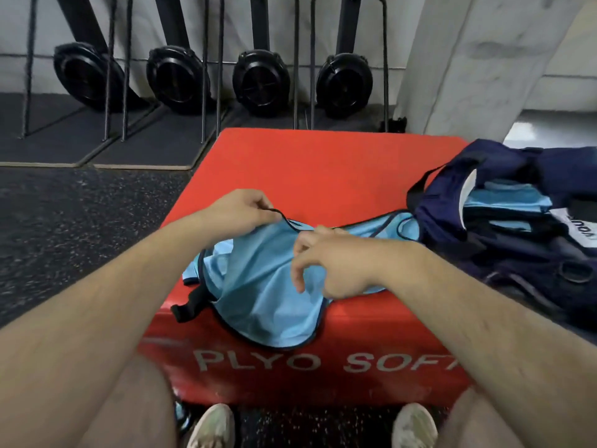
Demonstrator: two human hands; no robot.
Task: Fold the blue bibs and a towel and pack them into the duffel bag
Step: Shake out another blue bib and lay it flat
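Light blue mesh bib with dark navy trim [258,286] lies crumpled on top of red padded plyo box [323,163], its lower hem hanging over the box's front edge. White lettering on box front reads "PLYO SOFT", last part cut off by right arm. Left hand [239,215] pinches the bib's dark trim edge between thumb and fingers, lifting it slightly. Right hand [326,260] sits on the bib's upper edge, fingers curled; looks like thumb and forefinger pinch fabric, lower fingers loose and apart. Navy blue fabric duffel bag [504,227] sits on the box's right side, open, just touching the bib's far corner; folded light blue bibs [507,197] visible inside. White label on bag has dark writing, only partly legible. Black strap with buckle [190,305] hangs at the box's front left edge. Speckled black rubber floor [80,215]; black flywheel machines [258,79] upright against wall behind.
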